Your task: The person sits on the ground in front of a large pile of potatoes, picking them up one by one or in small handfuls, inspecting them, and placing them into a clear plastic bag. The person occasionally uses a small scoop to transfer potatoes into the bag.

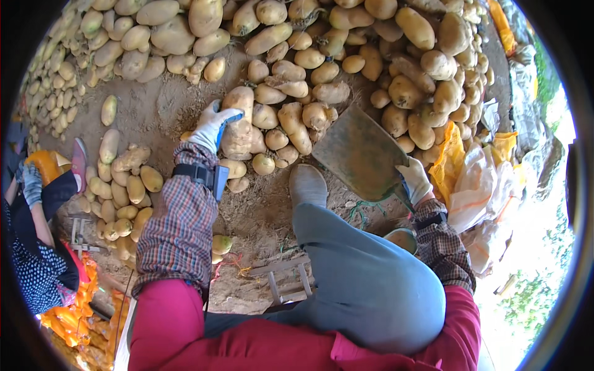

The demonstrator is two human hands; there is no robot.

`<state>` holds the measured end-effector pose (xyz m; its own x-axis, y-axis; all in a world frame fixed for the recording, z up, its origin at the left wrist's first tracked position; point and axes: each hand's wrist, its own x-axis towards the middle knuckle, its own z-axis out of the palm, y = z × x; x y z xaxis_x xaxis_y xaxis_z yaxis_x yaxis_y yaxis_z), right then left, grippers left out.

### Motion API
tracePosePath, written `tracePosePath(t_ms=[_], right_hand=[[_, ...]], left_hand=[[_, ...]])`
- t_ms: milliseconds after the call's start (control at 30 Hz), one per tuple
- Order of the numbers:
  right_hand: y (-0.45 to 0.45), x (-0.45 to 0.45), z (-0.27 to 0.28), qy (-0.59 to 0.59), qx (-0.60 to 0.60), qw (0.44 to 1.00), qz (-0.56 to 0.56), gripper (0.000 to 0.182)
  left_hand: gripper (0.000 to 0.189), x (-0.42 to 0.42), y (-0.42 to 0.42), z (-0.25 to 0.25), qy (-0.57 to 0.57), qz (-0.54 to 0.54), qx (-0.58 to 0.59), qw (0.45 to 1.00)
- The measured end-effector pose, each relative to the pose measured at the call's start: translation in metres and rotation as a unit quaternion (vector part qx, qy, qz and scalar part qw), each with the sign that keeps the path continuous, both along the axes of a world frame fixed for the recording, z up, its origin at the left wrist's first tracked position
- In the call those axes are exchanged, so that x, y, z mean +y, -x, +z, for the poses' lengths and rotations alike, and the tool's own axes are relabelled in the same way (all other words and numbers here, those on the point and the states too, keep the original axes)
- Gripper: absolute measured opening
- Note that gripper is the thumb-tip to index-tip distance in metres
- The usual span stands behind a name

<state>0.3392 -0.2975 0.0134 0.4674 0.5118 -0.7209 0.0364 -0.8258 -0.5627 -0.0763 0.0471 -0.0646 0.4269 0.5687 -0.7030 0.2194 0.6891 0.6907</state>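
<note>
My left hand (213, 123), in a white and blue work glove, is closed against the side of a large knobbly potato (239, 132), its thumb lying across the skin. Its other fingers are partly hidden. Several smaller potatoes (265, 117) lie just to the right of it on the dirt. In my right hand (415, 178), also gloved, is a worn metal shovel (359, 150) by the rear of its blade. The blade lies flat near the ground, its front edge close to the potatoes.
A big potato heap (417, 83) curves across the far side. A smaller potato pile (123, 195) lies at left, near a seated person (35, 236) with gloved hands. Plastic sacks (478, 185) crowd the right. My boot (308, 185) stands mid-ground; a wooden stool (287, 278) is below.
</note>
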Motion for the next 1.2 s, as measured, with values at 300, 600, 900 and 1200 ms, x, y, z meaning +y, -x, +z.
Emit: tracePosePath(t_ms=[300,600,900,1200], right_hand=[[0.044,0.058,-0.029,-0.064,-0.029,0.997,0.044,0.028],[0.063,0.04,-0.012,-0.026,0.232,0.97,-0.062,0.042],[0.054,0.073,-0.011,0.036,0.143,0.987,0.06,0.037],[0.06,0.056,-0.035,-0.057,0.192,0.98,-0.007,0.04]], left_hand=[[0.088,-0.062,-0.107,0.066,-0.467,-0.159,0.161,0.855],[0.112,0.016,-0.092,0.015,-0.257,-0.143,0.188,0.937],[0.08,-0.006,-0.112,0.015,-0.3,-0.156,0.187,0.922],[0.084,-0.071,-0.125,0.067,-0.399,-0.178,0.223,0.871]])
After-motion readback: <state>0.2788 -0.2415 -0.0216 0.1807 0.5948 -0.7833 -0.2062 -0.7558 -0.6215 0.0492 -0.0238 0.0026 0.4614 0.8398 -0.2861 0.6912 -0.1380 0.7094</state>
